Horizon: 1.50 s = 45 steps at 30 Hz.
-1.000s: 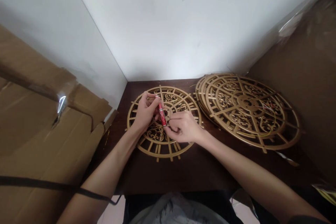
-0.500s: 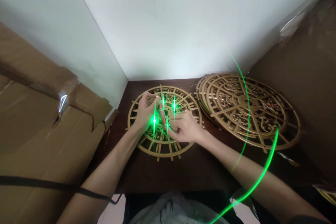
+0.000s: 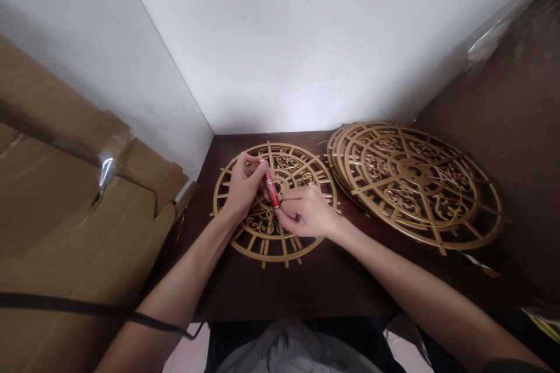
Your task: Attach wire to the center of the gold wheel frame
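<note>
Over a gold openwork clock dial (image 3: 286,257), my left hand (image 3: 245,183) is closed with thumb and fingers on the upper part of slim red batteries (image 3: 272,193). These seem to be a pair set end to end, with a silver band between them, and they tilt down to the right. My right hand (image 3: 308,211) is closed, its fingertips pinched at the lower end of the batteries. Whatever thin thing those fingertips may hold is too small to make out. The dial lies flat on a dark brown table (image 3: 289,297), partly covered by both hands.
Overlapping gold dials (image 3: 481,239) are stacked at the right, with thin wires (image 3: 457,186) on top. Cardboard (image 3: 79,215) stands along the left side, and a white wall (image 3: 297,41) rises behind the table. A black cord (image 3: 87,307) crosses at lower left.
Bright green points of light around my hands and the green streaks at the right have gone out. Both hands and the batteries stay in nearly the same place.
</note>
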Each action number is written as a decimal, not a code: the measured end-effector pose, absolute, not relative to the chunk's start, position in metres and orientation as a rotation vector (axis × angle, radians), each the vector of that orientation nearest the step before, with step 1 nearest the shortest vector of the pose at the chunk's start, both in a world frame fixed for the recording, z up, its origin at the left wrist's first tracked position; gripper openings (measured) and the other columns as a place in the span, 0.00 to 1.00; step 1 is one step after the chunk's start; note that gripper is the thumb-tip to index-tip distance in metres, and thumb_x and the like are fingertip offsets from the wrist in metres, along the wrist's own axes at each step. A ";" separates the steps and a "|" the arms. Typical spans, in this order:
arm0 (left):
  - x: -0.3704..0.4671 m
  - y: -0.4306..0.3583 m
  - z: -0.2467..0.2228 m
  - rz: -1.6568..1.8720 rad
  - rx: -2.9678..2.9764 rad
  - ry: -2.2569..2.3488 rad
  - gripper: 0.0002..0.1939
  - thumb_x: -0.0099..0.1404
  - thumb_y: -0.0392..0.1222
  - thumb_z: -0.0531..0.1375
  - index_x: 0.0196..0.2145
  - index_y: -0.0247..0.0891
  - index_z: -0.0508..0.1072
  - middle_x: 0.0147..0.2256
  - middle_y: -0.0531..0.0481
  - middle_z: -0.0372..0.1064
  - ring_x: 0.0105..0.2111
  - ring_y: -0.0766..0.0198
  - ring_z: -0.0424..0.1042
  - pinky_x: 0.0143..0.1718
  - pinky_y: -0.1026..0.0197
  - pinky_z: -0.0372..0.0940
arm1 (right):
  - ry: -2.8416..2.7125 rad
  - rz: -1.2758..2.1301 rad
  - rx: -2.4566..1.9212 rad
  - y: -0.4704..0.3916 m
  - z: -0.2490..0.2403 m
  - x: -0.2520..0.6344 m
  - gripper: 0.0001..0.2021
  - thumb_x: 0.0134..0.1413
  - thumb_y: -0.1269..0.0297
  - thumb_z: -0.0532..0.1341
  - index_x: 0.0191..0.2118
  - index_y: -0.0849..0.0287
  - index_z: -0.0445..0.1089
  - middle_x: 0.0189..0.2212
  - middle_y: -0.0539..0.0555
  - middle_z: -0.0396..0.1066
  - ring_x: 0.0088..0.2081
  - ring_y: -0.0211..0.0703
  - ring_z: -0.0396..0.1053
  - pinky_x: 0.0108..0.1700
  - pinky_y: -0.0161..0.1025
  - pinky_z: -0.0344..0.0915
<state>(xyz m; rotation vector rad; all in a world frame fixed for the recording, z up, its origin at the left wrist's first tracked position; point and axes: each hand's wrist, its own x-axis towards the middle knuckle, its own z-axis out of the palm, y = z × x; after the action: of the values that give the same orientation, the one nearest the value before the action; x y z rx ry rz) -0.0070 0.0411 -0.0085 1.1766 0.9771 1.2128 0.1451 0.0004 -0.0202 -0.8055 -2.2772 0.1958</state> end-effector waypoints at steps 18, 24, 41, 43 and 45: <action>-0.008 0.040 -0.006 1.257 1.225 0.974 0.11 0.59 0.41 0.59 0.33 0.38 0.58 0.19 0.59 0.64 0.14 0.75 0.59 0.15 0.72 0.54 | -2.256 0.163 -0.864 0.004 -0.020 0.149 0.22 0.59 0.65 0.53 0.14 0.61 0.57 0.14 0.46 0.53 0.19 0.31 0.50 0.23 0.34 0.45; -0.007 0.039 -0.007 1.215 1.179 0.928 0.11 0.59 0.41 0.59 0.33 0.39 0.58 0.18 0.60 0.61 0.13 0.75 0.55 0.14 0.72 0.52 | -2.250 0.193 -0.977 0.005 -0.019 0.149 0.21 0.61 0.62 0.52 0.18 0.61 0.63 0.16 0.47 0.58 0.20 0.31 0.54 0.24 0.33 0.47; -0.008 0.043 -0.007 1.320 1.085 0.927 0.08 0.62 0.45 0.55 0.34 0.40 0.58 0.15 0.60 0.58 0.12 0.73 0.53 0.12 0.72 0.49 | -2.214 0.348 -0.889 0.012 -0.023 0.148 0.12 0.59 0.73 0.51 0.40 0.61 0.70 0.35 0.56 0.71 0.38 0.43 0.65 0.43 0.42 0.65; -0.008 0.043 -0.008 1.312 1.080 0.920 0.09 0.62 0.46 0.55 0.34 0.40 0.59 0.16 0.60 0.57 0.12 0.73 0.53 0.12 0.71 0.50 | -2.218 0.359 -0.883 0.013 -0.024 0.148 0.13 0.58 0.75 0.50 0.42 0.60 0.70 0.38 0.56 0.71 0.40 0.45 0.66 0.45 0.44 0.65; -0.008 0.043 -0.009 1.304 1.072 0.919 0.09 0.62 0.46 0.56 0.35 0.40 0.59 0.16 0.60 0.57 0.12 0.73 0.53 0.12 0.71 0.50 | -2.210 0.372 -0.880 0.015 -0.026 0.148 0.14 0.57 0.76 0.50 0.43 0.60 0.70 0.41 0.57 0.71 0.43 0.46 0.66 0.48 0.46 0.65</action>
<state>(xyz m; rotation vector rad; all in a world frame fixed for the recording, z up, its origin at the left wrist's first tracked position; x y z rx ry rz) -0.0083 0.0426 -0.0089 1.0718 0.9190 1.3038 0.1482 0.0149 -0.0261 -0.8802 -2.2099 0.3715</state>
